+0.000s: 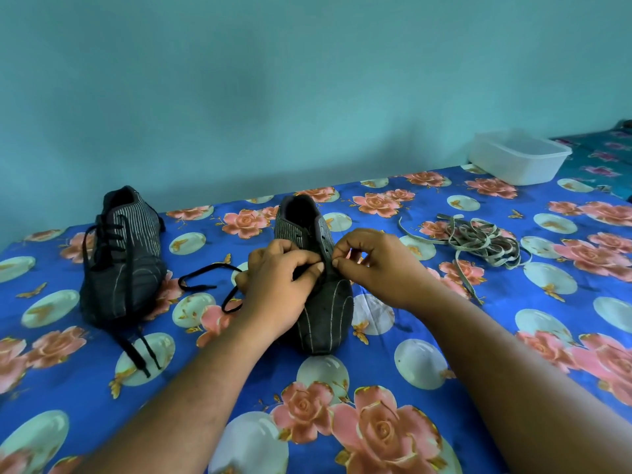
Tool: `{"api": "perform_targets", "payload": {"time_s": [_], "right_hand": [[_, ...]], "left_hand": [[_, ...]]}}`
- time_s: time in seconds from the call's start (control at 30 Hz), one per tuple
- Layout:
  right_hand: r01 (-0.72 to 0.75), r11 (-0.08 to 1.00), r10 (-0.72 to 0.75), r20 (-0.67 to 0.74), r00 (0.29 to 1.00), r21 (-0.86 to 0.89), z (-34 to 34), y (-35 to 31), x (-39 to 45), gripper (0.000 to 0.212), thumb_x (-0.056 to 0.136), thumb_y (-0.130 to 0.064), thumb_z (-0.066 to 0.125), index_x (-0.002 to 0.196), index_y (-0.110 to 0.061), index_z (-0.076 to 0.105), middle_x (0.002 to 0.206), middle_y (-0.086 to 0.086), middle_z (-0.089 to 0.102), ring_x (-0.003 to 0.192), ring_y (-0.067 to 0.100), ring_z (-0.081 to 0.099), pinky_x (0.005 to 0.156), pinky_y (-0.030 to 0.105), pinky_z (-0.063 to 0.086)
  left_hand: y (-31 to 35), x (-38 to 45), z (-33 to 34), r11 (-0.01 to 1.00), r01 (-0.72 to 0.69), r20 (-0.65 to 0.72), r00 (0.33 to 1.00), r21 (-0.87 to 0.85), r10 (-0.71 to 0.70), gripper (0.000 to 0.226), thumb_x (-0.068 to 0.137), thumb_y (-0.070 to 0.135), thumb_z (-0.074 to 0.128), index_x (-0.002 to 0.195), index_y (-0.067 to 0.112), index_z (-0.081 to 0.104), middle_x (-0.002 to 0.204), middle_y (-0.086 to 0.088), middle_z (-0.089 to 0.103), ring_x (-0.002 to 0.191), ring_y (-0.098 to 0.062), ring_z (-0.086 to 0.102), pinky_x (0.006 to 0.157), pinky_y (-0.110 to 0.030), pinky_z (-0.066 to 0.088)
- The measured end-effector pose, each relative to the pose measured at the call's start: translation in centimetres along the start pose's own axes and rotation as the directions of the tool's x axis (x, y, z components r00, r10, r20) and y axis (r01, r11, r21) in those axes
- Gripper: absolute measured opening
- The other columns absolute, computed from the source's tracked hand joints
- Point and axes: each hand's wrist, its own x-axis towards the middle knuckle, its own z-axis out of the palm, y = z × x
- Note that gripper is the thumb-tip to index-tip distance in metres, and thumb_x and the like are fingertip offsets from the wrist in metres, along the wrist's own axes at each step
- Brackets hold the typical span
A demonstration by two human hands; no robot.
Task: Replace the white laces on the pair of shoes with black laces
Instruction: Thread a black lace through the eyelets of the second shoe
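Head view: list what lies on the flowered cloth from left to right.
Shoe already laced in black → loose black lace → left hand → shoe being laced → right hand → pile of white laces → white plastic tub.

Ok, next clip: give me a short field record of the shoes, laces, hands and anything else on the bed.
surface: blue floral bedsheet
left dark striped shoe: already threaded with a black lace, ends trailing loose toward the camera
middle dark striped shoe: being laced, upper eyelets bare
loose black lace: lies on the sheet, runs under the left hand
left hand: fingers curled at the shoe's eyelets
right hand: fingers pinching at the eyelets
removed whitish flat laces: heaped to the right
white plastic tub: far right corner
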Motion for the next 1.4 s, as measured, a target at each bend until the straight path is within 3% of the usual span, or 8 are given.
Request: {"api": "perform_targets", "payload": {"time_s": [0.2, 0.37, 0.47, 0.6, 0.7, 0.8, 0.97, 1.4], "right_hand": [[-0.187, 0.751, 0.337, -0.123, 0.933, 0.634, -1.6, -0.3, 0.6, 0.014, 0.098, -0.007, 0.046, 0.092, -0.012, 0.058, 0.086, 0.006, 0.072, 0.079, 0.019, 0.066, 0.070, 0.039, 0.055], [0.068, 0.380, 0.692, -0.332, 0.641, 0.923, -5.3, 1.4, 1.4, 0.011, 0.096, -0.013, 0.046, 0.097, -0.014, 0.057, 0.080, 0.005, 0.067, 0.062, 0.017, 0.063, 0.065, 0.036, 0.057], [0.024, 0.543, 0.707, -0.473, 0.526, 0.839, -6.2, 3.1, 1.5, 0.008, 0.099, -0.016, 0.046, 0.099, -0.020, 0.053, 0.082, 0.001, 0.070, 0.061, 0.015, 0.058, 0.061, 0.034, 0.052], [-0.196, 0.963, 0.263, -0.482, 0.836, 0.187, -4.1, 3.4, 1.3, 0.019, 0.097, -0.032, 0.063, 0.116, -0.029, 0.060, 0.104, -0.015, 0.065, 0.089, 0.006, 0.058, 0.079, 0.029, 0.045], [0.046, 0.963, -0.087, -0.145, 0.986, -0.265, -1.7, 2.8, 1.0, 0.031, 0.093, -0.059, 0.060, 0.115, -0.038, 0.066, 0.119, -0.016, 0.063, 0.116, 0.014, 0.052, 0.101, 0.038, 0.040], [0.164, 0.941, -0.149, 0.073, 0.986, -0.295, -0.7, 2.5, 0.5, 0.029, 0.091, -0.064, 0.055, 0.104, -0.041, 0.067, 0.104, -0.019, 0.064, 0.111, 0.018, 0.052, 0.097, 0.038, 0.043], [0.175, 0.963, -0.167, 0.054, 0.984, -0.206, -1.0, 2.2, 0.3, 0.008, 0.097, -0.030, 0.066, 0.092, -0.025, 0.067, 0.087, -0.018, 0.064, 0.097, 0.008, 0.050, 0.085, 0.012, 0.034], [-0.404, 0.875, 0.250, -0.465, 0.849, -0.267, -4.5, 6.6, 1.2, 0.019, 0.104, -0.032, 0.051, 0.106, -0.014, 0.058, 0.107, 0.011, 0.065, 0.105, 0.039, 0.053, 0.082, 0.046, 0.044]], "left_hand": [[-2.1, -0.7, -0.4, 0.992, -0.085, -0.034, 0.996, -0.091, 0.083, 0.069, 0.086, 0.076, 0.033, 0.146, 0.044, 0.041, 0.147, 0.016, 0.043, 0.139, -0.006, 0.030, 0.110, -0.039, 0.022], [-4.0, 0.4, -1.3, 0.951, 0.057, -0.009, 0.998, -0.303, -0.062, 0.067, 0.083, 0.085, 0.027, 0.132, 0.050, 0.054, 0.140, 0.023, 0.052, 0.135, -0.001, 0.044, 0.119, -0.052, 0.027], [-4.8, 0.9, -2.2, 0.929, 0.136, 0.019, 0.990, -0.343, -0.138, 0.060, 0.092, 0.079, 0.033, 0.118, 0.035, 0.065, 0.111, 0.012, 0.069, 0.109, -0.011, 0.063, 0.101, -0.040, 0.045], [-4.8, 1.0, -2.4, 0.938, 0.139, 0.004, 0.989, -0.318, -0.145, 0.058, 0.087, 0.067, 0.042, 0.098, 0.016, 0.067, 0.072, 0.002, 0.063, 0.066, -0.010, 0.056, 0.066, -0.031, 0.043], [-4.8, 1.0, -2.4, 0.956, 0.101, -0.036, 0.993, -0.274, -0.115, 0.064, 0.087, 0.069, 0.045, 0.087, 0.009, 0.065, 0.064, 0.004, 0.055, 0.058, -0.006, 0.050, 0.059, -0.025, 0.041], [-4.6, 0.7, -2.5, 0.950, 0.003, 0.001, 1.000, -0.312, -0.003, 0.061, 0.090, 0.067, 0.056, 0.074, 0.009, 0.058, 0.057, 0.005, 0.048, 0.054, -0.008, 0.044, 0.057, -0.028, 0.040], [-4.3, 0.5, -2.1, 0.935, -0.042, 0.066, 0.995, -0.352, 0.070, 0.040, 0.091, 0.047, 0.067, 0.073, 0.012, 0.058, 0.057, 0.002, 0.051, 0.054, -0.008, 0.046, 0.054, -0.025, 0.040], [-4.4, 0.5, -2.6, 0.864, 0.090, 0.112, 0.993, -0.495, -0.039, 0.036, 0.094, 0.045, 0.065, 0.071, 0.019, 0.063, 0.057, 0.008, 0.055, 0.053, -0.011, 0.044, 0.053, -0.023, 0.040]]}}
